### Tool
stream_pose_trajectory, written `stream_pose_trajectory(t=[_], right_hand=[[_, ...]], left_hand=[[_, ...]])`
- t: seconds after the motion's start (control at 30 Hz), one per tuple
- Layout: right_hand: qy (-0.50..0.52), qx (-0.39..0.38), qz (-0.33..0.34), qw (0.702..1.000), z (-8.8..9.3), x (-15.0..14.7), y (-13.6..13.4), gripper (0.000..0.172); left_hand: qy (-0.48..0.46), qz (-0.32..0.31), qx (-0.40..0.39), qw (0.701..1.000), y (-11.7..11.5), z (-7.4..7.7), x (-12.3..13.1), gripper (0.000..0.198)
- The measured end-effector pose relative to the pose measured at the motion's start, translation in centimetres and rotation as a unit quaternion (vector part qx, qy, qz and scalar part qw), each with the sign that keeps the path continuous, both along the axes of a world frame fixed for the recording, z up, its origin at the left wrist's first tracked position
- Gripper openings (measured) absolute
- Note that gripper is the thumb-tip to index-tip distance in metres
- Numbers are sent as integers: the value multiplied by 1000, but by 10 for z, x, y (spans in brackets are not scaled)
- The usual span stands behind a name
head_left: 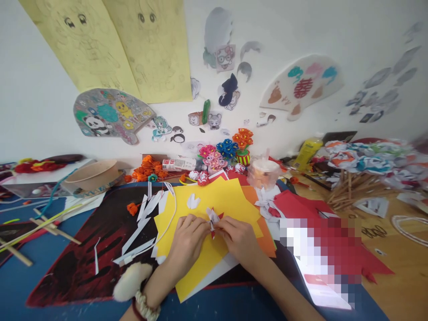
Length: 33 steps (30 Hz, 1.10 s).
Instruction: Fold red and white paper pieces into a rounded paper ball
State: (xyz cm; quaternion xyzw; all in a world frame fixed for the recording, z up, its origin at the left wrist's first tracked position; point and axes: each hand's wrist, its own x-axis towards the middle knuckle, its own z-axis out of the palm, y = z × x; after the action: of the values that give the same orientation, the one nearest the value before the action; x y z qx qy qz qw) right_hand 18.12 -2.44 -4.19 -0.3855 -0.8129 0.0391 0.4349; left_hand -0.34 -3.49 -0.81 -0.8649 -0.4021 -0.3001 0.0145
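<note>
From where I stand, the work sits right in front of the person: a small red-and-white folded piece point(214, 215), held up just over the fanned yellow sheets point(227, 191). The left hand point(189, 237) and the right hand point(239, 239) meet around it, their fingers pinched narrow on it from either side. It looks like paper to me, with pointed tips sticking out above and below the grip, though the fingers hide its middle. I'd judge it partway along: both colours are together and the folds have begun to give it a form, but with both hands on it, the shaping doesn't seem done. I can't tell how many folds are left. A small white folded piece point(193, 201) lies loose on the yellow, apart from the hands, perhaps a part yet to be used. Cutting, at least, appears to have been done, since white strips point(137, 235) lie to the left on the dark mat point(83, 249), which covers part of the blue surface point(60, 256).
</note>
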Motion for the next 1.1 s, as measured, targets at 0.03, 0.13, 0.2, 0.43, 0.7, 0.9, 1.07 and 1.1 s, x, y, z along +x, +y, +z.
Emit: stream_pose_trajectory(t=[0.03, 0.13, 0.2, 0.43, 0.7, 0.9, 1.07, 1.1], right_hand=[[-3, 12, 2, 1000, 0, 0, 0, 24], [-1, 47, 8, 999, -1, 0, 0, 31], [9, 58, -2, 998, -1, 0, -1, 33], [-5, 50, -55, 997, 2, -1, -5, 28], [32, -7, -11, 999, 8, 1, -4, 22], [52, -12, -22, 998, 17, -3, -8, 13], [60, 28, -45, 997, 14, -6, -8, 15], [66, 28, -49, 996, 13, -6, -8, 15]], left_hand=[[-6, -3, -5, 1000, 0, 0, 0, 21], [-23, -11, -28, 999, 0, 1, 1, 20], [-30, -21, -54, 998, -1, 2, 3, 17], [-12, -24, -52, 998, -9, 8, 8, 13], [-49, 18, -39, 998, -5, 3, 11, 16], [-112, 66, -57, 990, -1, 6, 8, 18], [-222, 55, -124, 965, 0, 15, 8, 23], [-250, 63, -115, 959, 0, 17, 9, 24]])
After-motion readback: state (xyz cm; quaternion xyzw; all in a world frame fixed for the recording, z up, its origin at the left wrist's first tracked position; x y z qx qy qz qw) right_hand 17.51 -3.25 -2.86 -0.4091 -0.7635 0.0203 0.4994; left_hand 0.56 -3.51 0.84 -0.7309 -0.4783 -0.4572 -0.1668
